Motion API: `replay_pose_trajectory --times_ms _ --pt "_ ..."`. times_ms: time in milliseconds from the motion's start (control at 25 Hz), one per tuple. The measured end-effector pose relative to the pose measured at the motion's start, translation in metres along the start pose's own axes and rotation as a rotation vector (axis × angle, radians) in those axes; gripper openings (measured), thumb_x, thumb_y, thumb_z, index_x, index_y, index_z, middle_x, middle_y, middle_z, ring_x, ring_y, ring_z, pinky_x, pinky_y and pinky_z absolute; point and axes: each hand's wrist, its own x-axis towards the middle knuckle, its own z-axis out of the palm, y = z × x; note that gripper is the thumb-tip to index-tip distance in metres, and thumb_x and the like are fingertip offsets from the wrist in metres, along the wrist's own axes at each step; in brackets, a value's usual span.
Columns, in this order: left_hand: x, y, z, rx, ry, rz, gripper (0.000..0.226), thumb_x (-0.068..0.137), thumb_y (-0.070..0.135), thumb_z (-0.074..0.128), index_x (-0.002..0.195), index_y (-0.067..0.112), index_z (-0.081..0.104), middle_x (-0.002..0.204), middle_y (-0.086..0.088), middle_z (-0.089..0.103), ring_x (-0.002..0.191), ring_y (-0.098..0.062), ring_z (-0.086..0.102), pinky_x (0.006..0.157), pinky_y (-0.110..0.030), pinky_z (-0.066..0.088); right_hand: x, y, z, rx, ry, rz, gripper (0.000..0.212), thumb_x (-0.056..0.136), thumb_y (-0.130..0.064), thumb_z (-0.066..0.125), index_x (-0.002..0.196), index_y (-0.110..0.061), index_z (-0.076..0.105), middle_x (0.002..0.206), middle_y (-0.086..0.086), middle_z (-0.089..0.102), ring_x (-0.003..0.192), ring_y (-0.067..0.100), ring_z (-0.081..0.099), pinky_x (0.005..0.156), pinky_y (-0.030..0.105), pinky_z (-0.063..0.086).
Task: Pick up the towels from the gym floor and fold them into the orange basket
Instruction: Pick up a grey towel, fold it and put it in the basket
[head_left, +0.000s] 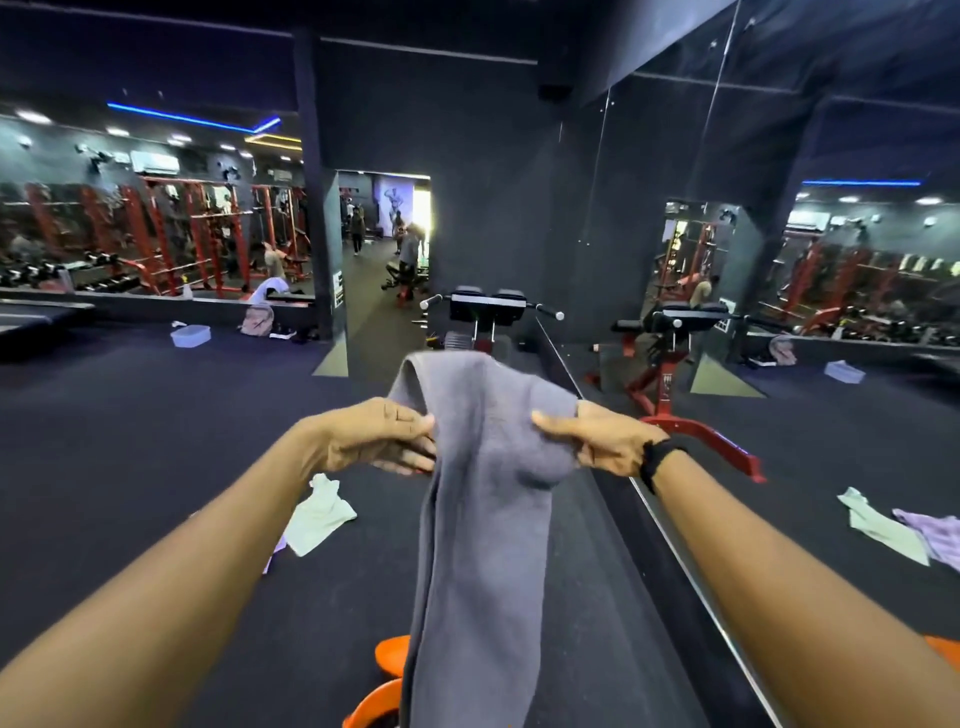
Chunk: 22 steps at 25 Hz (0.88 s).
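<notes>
- Folding step: left hand (384, 436) and right hand (597, 441) hold the grey towel (483, 499) up, fingers pinching its top edge
- Towel hangs over the orange basket (389, 657) at 6 o'clock
- Next, halve it, then lower it in
- Pale towel (319, 514) lies on the floor at 8 o'clock

grey towel (483, 499): soft matt cloth, fine nap, thick folds; pale green towel (319, 514) on floor: thin matt cloth, creased; floor (130, 441): dark matt rubber-like mat, slightly grainy; orange basket (387, 660): smooth glossy plastic; bench frame (696, 431): red painted metal, semi-gloss, with chrome-look handles and black padded vinyl-like cushions; wall mirror (779, 260): glossy glass; wristband (660, 457): black matt fabric-like; clear tub (190, 335): translucent plastic
</notes>
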Motion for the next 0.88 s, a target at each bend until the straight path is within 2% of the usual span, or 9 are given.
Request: replay_pose_trajectory --times_ms 80,160,240,400,520,640,720,800,880 --pt "0.007 -0.003 0.009 -0.112 0.064 0.061 0.038 0.060 0.041 0.086 0.079 0.016 0.066 0.074 -0.001 0.069 0.065 -0.013 0.067 0.069 -0.032 0.060 0.002 0.008 0.004 -0.098 0.057 -0.004 0.030 0.092 -0.016 0.063 0.115 0.002 0.063 0.110 0.017 0.069 0.096 0.022 0.063 0.077 0.028 0.056" --pt "0.012 -0.010 0.020 -0.057 0.132 -0.035 0.020 0.089 0.035 0.062 0.088 0.016 0.058 0.083 -0.003 0.070 0.073 -0.016 0.067 0.078 -0.039 0.058 0.000 0.006 0.012 -0.062 0.089 -0.038 0.019 0.094 -0.013 0.058 0.105 0.001 0.064 0.099 0.011 0.070 0.091 0.019 0.065 0.079 0.026 0.057" --pt "0.015 -0.039 0.029 0.170 0.115 -0.226 0.032 0.097 0.044 0.044 0.098 0.015 0.057 0.097 -0.004 0.068 0.080 -0.018 0.064 0.086 -0.043 0.052 -0.001 -0.002 0.020 -0.033 0.066 -0.063 0.016 0.095 -0.014 0.056 0.099 -0.001 0.064 0.093 0.009 0.070 0.087 0.017 0.067 0.076 0.025 0.057" --pt "0.016 -0.078 0.051 0.127 0.048 -0.349 0.057 0.092 0.061 0.034 0.102 0.012 0.061 0.101 -0.006 0.067 0.090 -0.021 0.066 0.087 -0.041 0.052 -0.006 -0.020 0.027 0.012 0.068 -0.070 0.015 0.096 -0.020 0.056 0.096 -0.006 0.063 0.087 0.006 0.071 0.084 0.015 0.068 0.070 0.025 0.056" --pt "0.016 -0.071 0.065 0.049 -0.048 -0.273 0.063 0.084 0.070 0.042 0.099 0.014 0.066 0.104 -0.004 0.070 0.100 -0.019 0.066 0.084 -0.033 0.052 -0.010 -0.031 0.019 0.086 0.129 -0.099 0.016 0.095 -0.019 0.057 0.102 -0.005 0.061 0.090 0.008 0.070 0.084 0.017 0.067 0.070 0.027 0.058" --pt "0.019 -0.064 0.080 0.148 -0.091 -0.128 0.049 0.075 0.055 0.069 0.097 0.011 0.069 0.094 -0.004 0.071 0.082 -0.010 0.066 0.079 -0.026 0.051 -0.015 -0.030 0.012 0.100 0.151 -0.095 0.013 0.096 -0.014 0.055 0.098 -0.003 0.061 0.081 0.007 0.072 0.075 0.015 0.069 0.065 0.026 0.058" --pt "0.022 -0.057 0.086 0.045 -0.003 0.012 0.023 0.090 0.033 0.062 0.097 0.013 0.069 0.092 -0.005 0.070 0.079 -0.011 0.064 0.075 -0.027 0.052 -0.021 -0.029 0.005 0.121 0.195 -0.084 0.014 0.096 -0.013 0.054 0.092 -0.002 0.062 0.074 0.005 0.072 0.068 0.012 0.070 0.061 0.023 0.057" --pt "0.023 -0.044 0.081 -0.246 0.165 0.084 0.025 0.098 0.025 0.049 0.109 0.011 0.068 0.095 -0.005 0.072 0.082 -0.014 0.065 0.071 -0.028 0.055 -0.029 -0.035 -0.004 0.210 0.283 -0.092 0.016 0.097 -0.013 0.053 0.087 -0.004 0.061 0.070 0.005 0.071 0.062 0.010 0.069 0.056 0.021 0.056" --pt "0.025 -0.035 0.069 -0.284 0.188 0.075 0.029 0.100 0.025 0.047 0.114 0.009 0.066 0.093 -0.005 0.073 0.078 -0.012 0.067 0.063 -0.025 0.056 -0.036 -0.035 -0.014 0.305 0.318 -0.119 0.015 0.096 -0.015 0.055 0.087 -0.004 0.062 0.079 0.007 0.069 0.062 0.010 0.069 0.058 0.022 0.057"
